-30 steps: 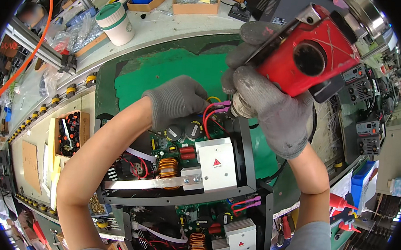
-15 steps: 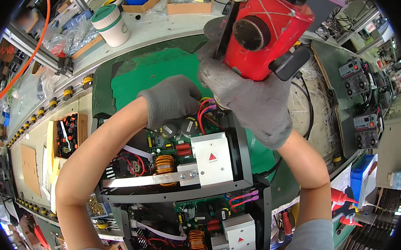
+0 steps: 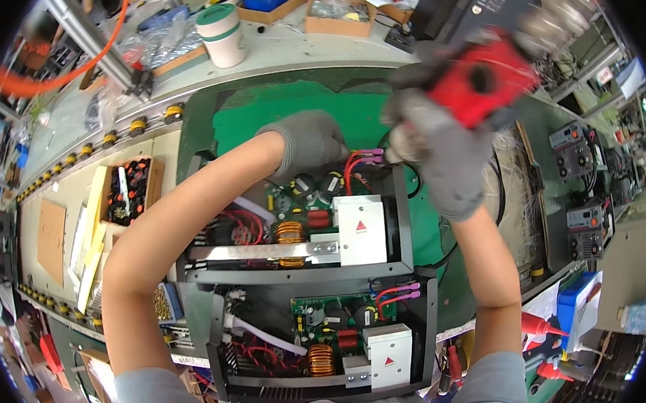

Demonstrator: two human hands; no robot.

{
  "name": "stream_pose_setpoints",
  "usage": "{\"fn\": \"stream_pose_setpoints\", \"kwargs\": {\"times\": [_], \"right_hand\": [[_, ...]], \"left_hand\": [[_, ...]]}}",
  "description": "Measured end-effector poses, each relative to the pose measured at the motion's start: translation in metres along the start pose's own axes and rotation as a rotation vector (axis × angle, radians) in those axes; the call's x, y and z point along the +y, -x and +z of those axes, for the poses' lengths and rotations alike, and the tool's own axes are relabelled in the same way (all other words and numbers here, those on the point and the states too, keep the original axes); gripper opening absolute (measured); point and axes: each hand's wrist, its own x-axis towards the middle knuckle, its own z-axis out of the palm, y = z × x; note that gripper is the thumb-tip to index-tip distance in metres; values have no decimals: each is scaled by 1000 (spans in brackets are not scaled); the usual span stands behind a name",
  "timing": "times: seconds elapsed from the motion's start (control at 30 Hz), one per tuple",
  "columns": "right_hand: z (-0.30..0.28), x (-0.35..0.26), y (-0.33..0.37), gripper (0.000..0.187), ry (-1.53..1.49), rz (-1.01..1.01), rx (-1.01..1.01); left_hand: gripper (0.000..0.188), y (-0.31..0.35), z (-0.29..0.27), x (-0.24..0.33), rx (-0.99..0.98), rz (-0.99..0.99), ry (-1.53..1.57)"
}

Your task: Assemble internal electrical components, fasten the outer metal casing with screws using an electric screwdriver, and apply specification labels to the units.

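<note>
Two gloved hands work over the open chassis (image 3: 403, 229): the left hand (image 3: 308, 142) presses flat on its board at 12 o'clock. The right hand (image 3: 438, 161), fingers closed, grips a red tool (image 3: 481, 78) at 1 o'clock. A slip could probably jab the red wires (image 3: 355, 166) just below it.

The scene was brightly and evenly lit, seemingly from overhead, with only soft, short shadows under the forearms and inside the open chassis (image 3: 299, 222). No harsh glare showed, though the pale table (image 3: 304, 47) at the top looked slightly washed out. The centre was sharp — circuit parts read clearly. The right hand (image 3: 438, 161) and the red tool (image 3: 485, 78) at upper right were smeared by motion blur. Fisheye distortion bent straight edges toward the rim, where a black border closed the frame.
</note>
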Motion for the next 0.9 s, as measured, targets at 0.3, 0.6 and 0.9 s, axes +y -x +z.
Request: {"fn": "stream_pose_setpoints", "kwargs": {"times": [0.3,0.6,0.9], "right_hand": [[-70,-66,26,41,-127,-394,189],[-83,-98,96,46,-118,-417,142],[-85,-125,140,43,-348,-447,-11]], "left_hand": [[9,233,23,88,463,-13,-1215],[6,274,63,123,372,-82,-1195],[9,226,102,68,388,285,-1142]]}}
